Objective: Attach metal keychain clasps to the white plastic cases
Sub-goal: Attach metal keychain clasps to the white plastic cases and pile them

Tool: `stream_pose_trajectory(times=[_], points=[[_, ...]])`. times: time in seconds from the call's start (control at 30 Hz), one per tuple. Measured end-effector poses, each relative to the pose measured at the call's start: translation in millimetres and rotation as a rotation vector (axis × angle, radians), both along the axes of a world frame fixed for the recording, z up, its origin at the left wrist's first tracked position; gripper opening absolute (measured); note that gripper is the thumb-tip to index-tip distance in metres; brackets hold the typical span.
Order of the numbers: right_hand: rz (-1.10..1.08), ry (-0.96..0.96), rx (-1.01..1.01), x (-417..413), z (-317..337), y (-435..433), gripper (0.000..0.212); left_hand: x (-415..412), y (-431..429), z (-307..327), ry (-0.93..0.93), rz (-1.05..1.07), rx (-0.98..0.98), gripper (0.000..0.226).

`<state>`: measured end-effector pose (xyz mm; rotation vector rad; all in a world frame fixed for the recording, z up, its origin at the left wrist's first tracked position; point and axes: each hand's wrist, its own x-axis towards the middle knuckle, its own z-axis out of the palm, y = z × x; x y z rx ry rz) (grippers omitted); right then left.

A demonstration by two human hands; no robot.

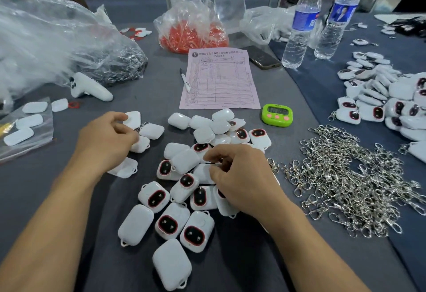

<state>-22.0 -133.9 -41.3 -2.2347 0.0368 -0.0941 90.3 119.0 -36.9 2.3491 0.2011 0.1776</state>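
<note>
Step in hand, as judged: pick one white case from the loose pile at centre frame and pair it with a clasp. To do it well, lift a case whose corner loop faces outward, as on the one at lower centre, so the clasp hook can pass through without regripping; take a single clasp from the tangled clasp heap at right, shaking off any that cling.

Left hand, left of centre: fingers curled, touching a small group of cases, one with a clasp visibly attached. Probably pinching that clasp or case; the fingertips hide the contact, so I cannot tell.

Right hand, centre: thumb and forefinger nearly closed over the pile, seemingly pinching a case edge; contact is hidden.

Finished cases lie piled at the right edge.
</note>
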Motion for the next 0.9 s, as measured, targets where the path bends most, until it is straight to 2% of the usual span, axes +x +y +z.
stream_pose_trajectory(times=[0.17,0.27,0.33,0.47,0.53,0.6,0.63,0.67,0.73,0.77,0.83,0.9], points=[[0.005,0.002,0.009,0.5,-0.7,-0.8,0.022,-5.7,-2.4,15.3,0.144,-0.055,0.211,0.047],[-0.001,-0.007,0.008,1.1,-0.9,-0.2,0.021,-12.1,-7.3,28.3,0.315,-0.264,0.398,0.039],[-0.005,-0.012,0.007,1.5,-1.1,0.2,0.022,-18.8,-18.1,31.7,0.369,-0.402,0.408,0.031],[-0.027,-0.015,0.039,2.0,-2.7,-0.4,0.025,-29.8,-33.9,31.6,0.481,-0.600,0.267,0.026],[-0.045,-0.024,0.057,1.5,-3.3,0.0,0.024,-30.7,-35.0,37.5,0.414,-0.581,0.300,0.024],[-0.084,-0.065,0.079,1.6,-3.6,0.6,0.022,-29.8,-37.2,45.7,0.191,-0.482,0.321,0.026],[-0.101,-0.088,0.102,1.4,-2.3,1.6,0.019,-30.9,-41.9,49.0,0.068,-0.424,0.239,0.027],[-0.106,-0.100,0.154,1.7,-0.7,2.6,0.016,-33.5,-49.2,51.0,-0.016,-0.382,0.068,0.025],[-0.090,-0.076,0.360,2.4,4.6,5.9,0.014,-41.8,-73.7,49.7,-0.042,-0.364,-0.380,0.016],[-0.077,-0.059,0.469,3.0,7.9,7.2,0.013,-47.5,-88.0,46.9,-0.016,-0.363,-0.531,0.012],[-0.062,-0.091,0.571,5.1,11.7,5.1,0.011,-56.4,-110.1,37.4,0.024,-0.362,-0.645,0.010],[-0.096,-0.130,0.542,6.6,11.9,-0.6,0.013,-60.0,-118.8,30.0,0.046,-0.383,-0.636,0.012]])
